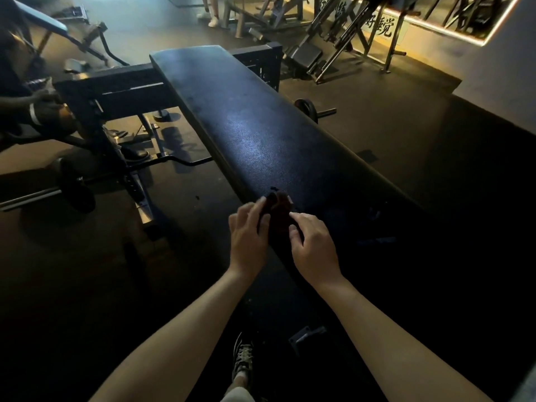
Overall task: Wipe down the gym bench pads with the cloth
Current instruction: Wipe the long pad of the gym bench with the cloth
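Note:
A long black bench pad runs from the middle of the view away to the upper left. Over its near end both my hands hold a small dark cloth. My left hand pinches the cloth's left side with fingers and thumb. My right hand grips its right side with curled fingers. The cloth is bunched between the hands, and most of it is hard to make out in the dim light.
The bench's dark steel frame stands to the left, with a barbell and weight plate on the floor. Another person sits at the far left. More machines stand at the back right. My shoe is below.

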`<move>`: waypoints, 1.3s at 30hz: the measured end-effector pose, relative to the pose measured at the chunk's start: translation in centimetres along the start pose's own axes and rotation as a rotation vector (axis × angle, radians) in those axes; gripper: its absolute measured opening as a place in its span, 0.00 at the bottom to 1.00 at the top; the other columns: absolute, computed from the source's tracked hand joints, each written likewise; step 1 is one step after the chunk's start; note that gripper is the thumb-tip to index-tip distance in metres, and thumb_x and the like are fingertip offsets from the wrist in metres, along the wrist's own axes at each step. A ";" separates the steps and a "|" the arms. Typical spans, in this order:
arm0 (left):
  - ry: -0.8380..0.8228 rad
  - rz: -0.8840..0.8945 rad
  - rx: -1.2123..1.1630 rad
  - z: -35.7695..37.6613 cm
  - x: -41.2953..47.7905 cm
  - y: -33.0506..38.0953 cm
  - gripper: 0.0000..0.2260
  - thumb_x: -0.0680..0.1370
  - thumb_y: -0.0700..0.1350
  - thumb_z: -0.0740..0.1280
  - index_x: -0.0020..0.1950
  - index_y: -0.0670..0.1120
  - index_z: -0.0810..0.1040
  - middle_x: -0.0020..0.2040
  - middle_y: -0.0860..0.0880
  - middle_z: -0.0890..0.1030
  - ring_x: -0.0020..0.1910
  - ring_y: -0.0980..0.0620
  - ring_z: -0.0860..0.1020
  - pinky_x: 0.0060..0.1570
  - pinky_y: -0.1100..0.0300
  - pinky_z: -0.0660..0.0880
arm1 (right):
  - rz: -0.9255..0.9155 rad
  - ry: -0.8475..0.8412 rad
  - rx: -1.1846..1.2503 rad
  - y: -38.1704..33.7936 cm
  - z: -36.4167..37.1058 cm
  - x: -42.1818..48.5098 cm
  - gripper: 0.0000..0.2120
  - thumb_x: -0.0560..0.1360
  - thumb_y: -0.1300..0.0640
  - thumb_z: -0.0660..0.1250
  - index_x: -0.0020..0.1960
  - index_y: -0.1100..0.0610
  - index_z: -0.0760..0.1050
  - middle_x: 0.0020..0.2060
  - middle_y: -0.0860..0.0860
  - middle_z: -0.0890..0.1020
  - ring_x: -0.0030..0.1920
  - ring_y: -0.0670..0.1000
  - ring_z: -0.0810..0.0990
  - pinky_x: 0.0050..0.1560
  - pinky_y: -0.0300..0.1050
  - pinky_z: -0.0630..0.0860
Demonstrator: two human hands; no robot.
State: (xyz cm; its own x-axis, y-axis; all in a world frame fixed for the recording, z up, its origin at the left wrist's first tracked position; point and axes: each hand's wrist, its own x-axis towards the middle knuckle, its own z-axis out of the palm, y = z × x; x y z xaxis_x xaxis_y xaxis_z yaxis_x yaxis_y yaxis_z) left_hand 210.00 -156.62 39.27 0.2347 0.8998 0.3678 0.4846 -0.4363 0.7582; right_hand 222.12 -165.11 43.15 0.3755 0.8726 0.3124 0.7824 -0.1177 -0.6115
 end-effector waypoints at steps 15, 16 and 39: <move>-0.064 0.030 -0.096 1.1 -4.7 1.6 0.20 0.83 0.54 0.57 0.71 0.48 0.77 0.64 0.55 0.66 0.61 0.49 0.71 0.67 0.61 0.67 | -0.029 0.022 -0.120 0.8 -0.9 -2.6 0.15 0.80 0.57 0.64 0.65 0.60 0.78 0.59 0.53 0.80 0.62 0.52 0.75 0.66 0.44 0.70; -0.044 0.013 -0.082 1.1 -3.6 1.2 0.20 0.83 0.53 0.58 0.71 0.48 0.76 0.66 0.53 0.67 0.62 0.49 0.70 0.67 0.58 0.67 | -0.033 0.020 -0.140 0.8 -0.8 -2.5 0.15 0.80 0.57 0.64 0.65 0.60 0.78 0.59 0.53 0.80 0.61 0.53 0.75 0.66 0.45 0.71; -0.062 -0.122 -0.045 2.0 -4.5 4.6 0.15 0.84 0.48 0.61 0.70 0.51 0.77 0.67 0.61 0.73 0.57 0.53 0.64 0.60 0.71 0.60 | 0.005 -0.005 -0.184 1.3 -3.4 -5.5 0.18 0.80 0.52 0.63 0.68 0.54 0.76 0.59 0.47 0.81 0.62 0.51 0.74 0.60 0.46 0.74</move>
State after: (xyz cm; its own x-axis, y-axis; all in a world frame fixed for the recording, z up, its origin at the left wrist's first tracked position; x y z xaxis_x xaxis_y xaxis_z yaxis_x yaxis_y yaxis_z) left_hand 212.89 -162.66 40.06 0.2289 0.9437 0.2389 0.4743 -0.3224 0.8192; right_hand 222.75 -171.65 43.12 0.3773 0.8740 0.3064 0.8586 -0.2061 -0.4694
